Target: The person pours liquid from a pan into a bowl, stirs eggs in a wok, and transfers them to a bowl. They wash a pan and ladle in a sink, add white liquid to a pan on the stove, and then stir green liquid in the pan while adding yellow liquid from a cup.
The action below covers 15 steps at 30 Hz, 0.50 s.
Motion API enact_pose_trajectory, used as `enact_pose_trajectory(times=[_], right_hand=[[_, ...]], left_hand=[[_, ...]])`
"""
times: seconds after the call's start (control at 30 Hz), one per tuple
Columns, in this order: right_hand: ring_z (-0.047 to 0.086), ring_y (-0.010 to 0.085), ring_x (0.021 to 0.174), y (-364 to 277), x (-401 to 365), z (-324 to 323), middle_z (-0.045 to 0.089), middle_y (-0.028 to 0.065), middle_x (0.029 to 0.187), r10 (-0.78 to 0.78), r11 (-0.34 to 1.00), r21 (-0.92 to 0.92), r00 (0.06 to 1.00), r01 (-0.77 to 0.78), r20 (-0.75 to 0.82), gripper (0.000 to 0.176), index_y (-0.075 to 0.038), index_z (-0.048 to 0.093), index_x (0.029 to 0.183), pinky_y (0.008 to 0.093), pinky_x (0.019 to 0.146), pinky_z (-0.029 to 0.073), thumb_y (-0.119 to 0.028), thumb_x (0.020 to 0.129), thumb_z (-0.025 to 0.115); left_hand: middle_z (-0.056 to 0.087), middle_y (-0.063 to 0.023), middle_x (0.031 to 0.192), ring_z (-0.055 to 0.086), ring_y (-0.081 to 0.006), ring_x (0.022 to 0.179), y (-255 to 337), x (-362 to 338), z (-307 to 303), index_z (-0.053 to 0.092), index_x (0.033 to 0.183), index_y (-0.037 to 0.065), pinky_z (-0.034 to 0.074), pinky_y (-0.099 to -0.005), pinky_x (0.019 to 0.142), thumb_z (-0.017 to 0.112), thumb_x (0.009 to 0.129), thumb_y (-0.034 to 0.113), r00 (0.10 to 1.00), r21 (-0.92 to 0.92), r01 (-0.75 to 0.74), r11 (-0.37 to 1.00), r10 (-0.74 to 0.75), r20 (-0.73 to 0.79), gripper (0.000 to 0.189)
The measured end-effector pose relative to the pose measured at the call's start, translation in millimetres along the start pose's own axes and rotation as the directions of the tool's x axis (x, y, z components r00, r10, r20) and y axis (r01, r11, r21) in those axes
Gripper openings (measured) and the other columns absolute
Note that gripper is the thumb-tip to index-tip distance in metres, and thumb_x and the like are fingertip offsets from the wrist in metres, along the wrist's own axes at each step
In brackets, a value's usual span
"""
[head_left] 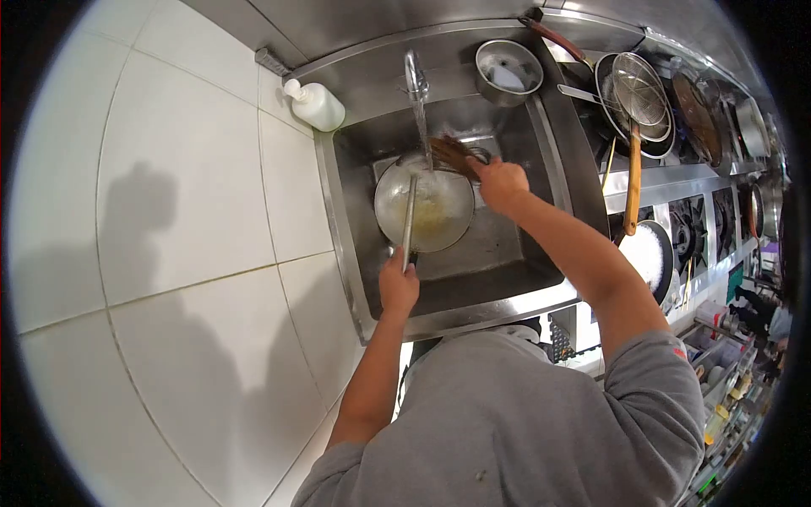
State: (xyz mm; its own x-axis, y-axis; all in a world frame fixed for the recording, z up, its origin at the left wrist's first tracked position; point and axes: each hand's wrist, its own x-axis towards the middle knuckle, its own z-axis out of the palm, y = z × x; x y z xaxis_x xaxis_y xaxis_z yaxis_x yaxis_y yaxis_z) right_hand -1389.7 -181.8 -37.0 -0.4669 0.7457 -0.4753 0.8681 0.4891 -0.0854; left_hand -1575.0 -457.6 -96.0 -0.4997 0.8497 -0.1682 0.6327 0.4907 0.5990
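A round metal pan [456, 215] sits in the sink with cloudy, yellowish liquid in it. Water runs from the tap [415, 76] down into its far side. My left hand [399, 283] is closed at the pan's near edge around a long metal utensil [410, 215] that reaches across the pan; its kind I cannot make out. A dark piece beside those fingers may be the pan's handle. My right hand [503, 183] grips a brown bamboo-like brush [454, 155], whose bristles lie over the pan's far right rim, near the falling water.
The steel sink [553, 296] surrounds the pan. A white pump bottle [318, 106] stands at its far left corner, a metal pot [509, 93] at its far right. Strainers [639, 89] rest over pans on the stove at right, near another pan [650, 258]. A tiled wall [186, 186] borders the left.
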Motion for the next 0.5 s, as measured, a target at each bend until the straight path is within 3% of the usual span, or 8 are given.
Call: enact_pose_trajectory(times=[0.07, 0.2, 0.27, 0.33, 0.37, 0.43, 0.47, 0.5], right_hand=[[0.072, 0.0350, 0.111, -17, -16, -3, 0.067, 0.0194, 0.131, -0.064, 0.996, 0.058, 0.997, 0.067, -0.054, 0.074, -0.031, 0.037, 0.164, 0.0472, 0.094, 0.059, -0.026, 0.096, 0.064], [0.071, 0.0350, 0.114, 5, 9, 33, 0.068, 0.0182, 0.130, 0.074, 0.981, 0.180, 0.997, -0.072, -0.005, 0.070, -0.032, 0.040, 0.163, 0.0471, 0.097, 0.058, -0.028, 0.097, 0.063], [0.072, 0.0357, 0.113, 11, 4, 22, 0.068, 0.0194, 0.136, 0.132, 0.962, 0.244, 0.991, -0.123, -0.021, 0.065, -0.030, 0.041, 0.163, 0.0467, 0.098, 0.058, -0.030, 0.100, 0.060], [0.072, 0.0354, 0.114, 3, -6, 12, 0.069, 0.0179, 0.133, 0.037, 0.960, 0.279, 0.999, -0.027, -0.029, 0.066, -0.029, 0.043, 0.162, 0.0474, 0.099, 0.058, -0.029, 0.099, 0.060], [0.071, 0.0352, 0.115, 0, -10, 10, 0.070, 0.0172, 0.132, -0.014, 0.956, 0.292, 0.999, 0.024, -0.036, 0.066, -0.028, 0.044, 0.161, 0.0478, 0.099, 0.057, -0.029, 0.098, 0.061], [0.071, 0.0350, 0.116, 19, 18, 29, 0.071, 0.0173, 0.129, 0.020, 0.994, 0.104, 0.997, -0.029, 0.079, 0.066, -0.027, 0.046, 0.160, 0.0481, 0.100, 0.057, -0.028, 0.096, 0.061], [0.070, 0.0349, 0.116, 21, 25, 23, 0.072, 0.0174, 0.128, 0.045, 0.999, 0.007, 0.991, -0.046, 0.126, 0.066, -0.026, 0.047, 0.160, 0.0483, 0.100, 0.057, -0.028, 0.096, 0.062], [0.070, 0.0346, 0.117, 25, 29, 18, 0.072, 0.0171, 0.127, 0.061, 0.990, 0.120, 0.996, -0.068, 0.059, 0.065, -0.027, 0.048, 0.159, 0.0480, 0.100, 0.057, -0.027, 0.095, 0.062]], left_hand=[[0.074, -0.0187, 0.100, 0.071, -0.0317, 0.086, -4, 9, 2, 0.057, 0.151, 0.003, 0.057, -0.0411, 0.078, 0.069, 0.096, 0.005, 0.994, -0.181, 0.103, 0.978, -0.094, 0.055, 0.056], [0.068, -0.0064, 0.078, 0.061, -0.0146, 0.059, -22, 2, -3, 0.054, 0.155, 0.007, 0.051, -0.0328, 0.054, 0.070, 0.098, 0.007, 0.936, -0.384, 0.348, 0.855, -0.294, 0.194, 0.059], [0.062, -0.0018, 0.073, 0.052, -0.0095, 0.051, -35, 0, -2, 0.053, 0.156, 0.010, 0.044, -0.0294, 0.045, 0.069, 0.100, 0.008, 0.954, -0.446, 0.298, 0.844, -0.252, 0.161, 0.059], [0.061, -0.0011, 0.072, 0.053, -0.0093, 0.052, -31, -9, -9, 0.053, 0.157, 0.012, 0.045, -0.0290, 0.047, 0.069, 0.100, 0.009, 0.922, -0.488, 0.385, 0.783, -0.306, 0.236, 0.059], [0.063, -0.0031, 0.074, 0.056, -0.0113, 0.055, -34, -14, -5, 0.053, 0.157, 0.012, 0.047, -0.0303, 0.050, 0.069, 0.100, 0.008, 0.934, -0.475, 0.357, 0.804, -0.293, 0.206, 0.059], [0.065, -0.0072, 0.079, 0.060, -0.0153, 0.062, -40, -20, -1, 0.054, 0.156, 0.012, 0.050, -0.0329, 0.056, 0.068, 0.099, 0.007, 0.957, -0.448, 0.289, 0.846, -0.257, 0.134, 0.059], [0.067, -0.0113, 0.089, 0.063, -0.0210, 0.071, -34, -22, -9, 0.054, 0.155, 0.011, 0.052, -0.0355, 0.065, 0.067, 0.098, 0.006, 0.987, -0.345, 0.159, 0.925, -0.151, 0.051, 0.059], [0.068, -0.0154, 0.099, 0.066, -0.0268, 0.080, -30, -25, -18, 0.054, 0.155, 0.010, 0.054, -0.0382, 0.073, 0.066, 0.098, 0.004, 0.999, -0.226, 0.028, 0.974, -0.033, -0.019, 0.059]])
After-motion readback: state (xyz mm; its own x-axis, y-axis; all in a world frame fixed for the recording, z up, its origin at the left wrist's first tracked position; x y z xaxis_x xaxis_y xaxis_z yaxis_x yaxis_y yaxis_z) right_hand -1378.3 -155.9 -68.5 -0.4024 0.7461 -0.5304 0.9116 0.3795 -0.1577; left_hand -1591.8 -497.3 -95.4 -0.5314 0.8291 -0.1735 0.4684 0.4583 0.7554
